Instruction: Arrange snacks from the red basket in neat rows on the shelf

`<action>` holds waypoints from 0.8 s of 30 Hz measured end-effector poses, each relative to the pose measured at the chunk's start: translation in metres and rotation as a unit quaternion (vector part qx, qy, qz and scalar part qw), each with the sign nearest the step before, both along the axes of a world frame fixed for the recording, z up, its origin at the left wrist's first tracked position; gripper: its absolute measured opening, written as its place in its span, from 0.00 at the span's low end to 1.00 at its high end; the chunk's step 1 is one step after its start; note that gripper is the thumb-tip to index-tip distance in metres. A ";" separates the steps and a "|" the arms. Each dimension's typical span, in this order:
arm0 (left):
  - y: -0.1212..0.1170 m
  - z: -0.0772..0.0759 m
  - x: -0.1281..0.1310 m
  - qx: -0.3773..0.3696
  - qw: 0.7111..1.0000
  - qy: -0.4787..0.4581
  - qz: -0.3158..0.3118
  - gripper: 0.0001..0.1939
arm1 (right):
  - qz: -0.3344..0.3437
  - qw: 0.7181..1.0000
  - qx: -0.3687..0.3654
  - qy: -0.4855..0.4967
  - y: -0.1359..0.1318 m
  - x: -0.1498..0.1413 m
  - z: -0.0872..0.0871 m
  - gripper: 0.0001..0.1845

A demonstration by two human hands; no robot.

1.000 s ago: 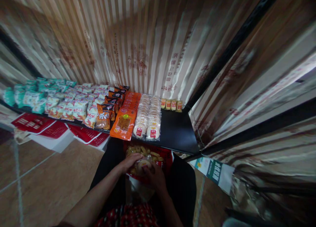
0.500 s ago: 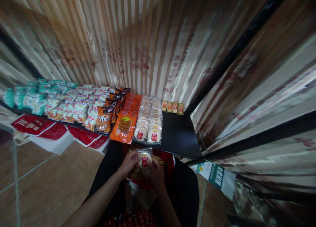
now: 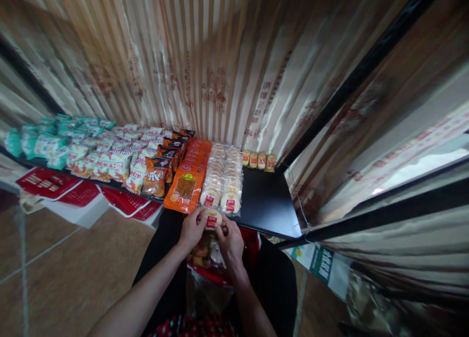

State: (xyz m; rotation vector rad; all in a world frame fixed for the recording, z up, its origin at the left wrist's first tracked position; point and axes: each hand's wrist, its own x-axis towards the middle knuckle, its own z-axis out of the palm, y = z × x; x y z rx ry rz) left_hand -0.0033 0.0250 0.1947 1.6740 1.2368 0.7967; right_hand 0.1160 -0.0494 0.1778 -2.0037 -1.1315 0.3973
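Observation:
My left hand (image 3: 191, 228) and my right hand (image 3: 230, 239) are both closed on one clear-wrapped round pastry packet (image 3: 211, 218) with a red label. I hold it at the front edge of the black shelf (image 3: 267, 200), just below two rows of the same pastry packets (image 3: 222, 176). Under my hands sits a red basket (image 3: 252, 239) with more small snack packets (image 3: 202, 251) in it.
Left of the pastries lie orange snack packs (image 3: 188, 178), then brown, red-white and teal snack bags (image 3: 51, 144) in rows. Small yellow packets (image 3: 257, 159) stand at the shelf's back. Red and white boxes (image 3: 62, 193) sit on the floor at left. A striped curtain hangs behind.
Both hands lifted a pastry packet out of the red basket and carried it up to the shelf's front edge by the pastry rows.

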 end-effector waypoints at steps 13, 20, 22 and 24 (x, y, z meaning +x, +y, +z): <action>0.019 -0.005 0.012 0.113 0.992 0.054 0.016 0.16 | -0.005 1.000 0.007 0.027 0.033 0.001 0.006 0.15; -0.011 -0.021 0.012 0.342 0.925 0.155 0.061 0.21 | -0.015 0.999 0.000 -0.028 0.039 0.002 0.007 0.15; -0.016 -0.028 0.014 0.373 0.905 0.199 0.045 0.18 | -0.014 1.000 0.005 -0.027 0.040 0.003 0.007 0.16; -0.016 -0.033 0.016 0.382 0.895 0.226 0.037 0.18 | -0.011 1.000 0.009 -0.023 0.041 0.003 0.007 0.17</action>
